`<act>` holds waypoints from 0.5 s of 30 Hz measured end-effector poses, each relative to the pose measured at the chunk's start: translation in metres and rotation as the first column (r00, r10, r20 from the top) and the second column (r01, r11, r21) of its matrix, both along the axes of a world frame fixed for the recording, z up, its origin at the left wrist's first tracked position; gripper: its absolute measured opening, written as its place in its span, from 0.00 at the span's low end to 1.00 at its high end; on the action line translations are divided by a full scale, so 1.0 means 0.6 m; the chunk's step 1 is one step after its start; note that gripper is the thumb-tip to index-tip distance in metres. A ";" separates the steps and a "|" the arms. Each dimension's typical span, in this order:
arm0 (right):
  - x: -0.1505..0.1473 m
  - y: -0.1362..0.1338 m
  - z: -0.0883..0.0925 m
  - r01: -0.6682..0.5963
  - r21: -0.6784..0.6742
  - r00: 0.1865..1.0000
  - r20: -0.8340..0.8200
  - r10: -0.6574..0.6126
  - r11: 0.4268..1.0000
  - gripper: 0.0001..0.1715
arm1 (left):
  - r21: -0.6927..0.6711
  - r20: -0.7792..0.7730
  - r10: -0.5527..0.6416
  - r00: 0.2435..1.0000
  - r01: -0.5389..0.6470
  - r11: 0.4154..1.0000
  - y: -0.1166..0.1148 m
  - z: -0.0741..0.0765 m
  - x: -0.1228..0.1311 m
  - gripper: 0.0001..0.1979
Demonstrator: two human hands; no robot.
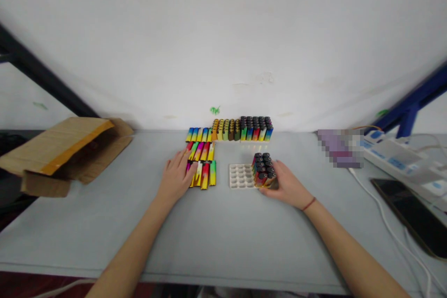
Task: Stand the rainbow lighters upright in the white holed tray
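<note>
Several colourful lighters [204, 163] lie flat in rows on the grey table [216, 242]. My left hand [176, 176] rests on their left side, fingers stretched out over the lowest rows. A white tray with empty sockets [240, 176] sits to the right. Its right part holds several upright lighters with black caps [263, 167]. My right hand [286, 185] is closed around the right side of that cluster. A filled row of upright lighters [244, 129] stands at the back by the wall.
An open cardboard box [66, 151] lies at the left of the table. At the right are a white power strip [394, 160], white cables [387, 223] and a dark phone [412, 214]. A white wall stands just behind the table.
</note>
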State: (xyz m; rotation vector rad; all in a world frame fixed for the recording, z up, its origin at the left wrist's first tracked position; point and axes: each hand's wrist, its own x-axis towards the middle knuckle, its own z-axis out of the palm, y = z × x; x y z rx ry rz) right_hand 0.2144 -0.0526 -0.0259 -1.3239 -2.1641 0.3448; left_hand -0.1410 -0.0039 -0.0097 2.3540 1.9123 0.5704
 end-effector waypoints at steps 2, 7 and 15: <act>0.000 0.000 -0.001 -0.004 0.008 1.000 0.004 0.004 1.000 0.35 | -0.014 -0.084 -0.087 0.993 0.086 0.996 -0.017 0.004 0.003 0.30; 0.002 0.002 -0.009 -0.006 0.022 1.000 0.007 0.005 1.000 0.38 | -0.031 -0.241 -0.242 0.940 0.242 0.970 -0.043 -0.001 0.023 0.36; 0.003 0.003 -0.013 -0.003 0.035 1.000 0.014 0.002 0.999 0.40 | 0.005 -0.249 -0.247 0.937 0.256 0.967 -0.034 0.003 0.032 0.37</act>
